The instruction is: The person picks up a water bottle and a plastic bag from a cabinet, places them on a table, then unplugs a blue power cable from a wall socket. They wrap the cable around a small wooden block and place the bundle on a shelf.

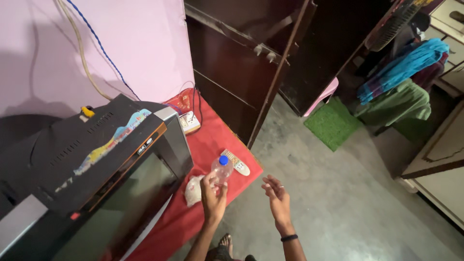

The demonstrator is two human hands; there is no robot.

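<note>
Television (96, 193) cut off at the lower edge, bottle (221, 170) base hidden by left hand (213, 195) (fingers wrapped round it)

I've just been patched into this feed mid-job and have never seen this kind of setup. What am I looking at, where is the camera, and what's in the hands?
There is no machine here: the single picture comes from a camera worn on a person's head, looking down at their own two bare hands. The left hand grips a clear plastic bottle with a blue cap, fingers wrapped round its lower part. The right hand is open and empty, out over the grey concrete floor, with a dark band on its wrist. Under the bottle is a surface covered by a red cloth. On it stand an old box television, a white remote control, a crumpled white bag and a power strip.
</note>
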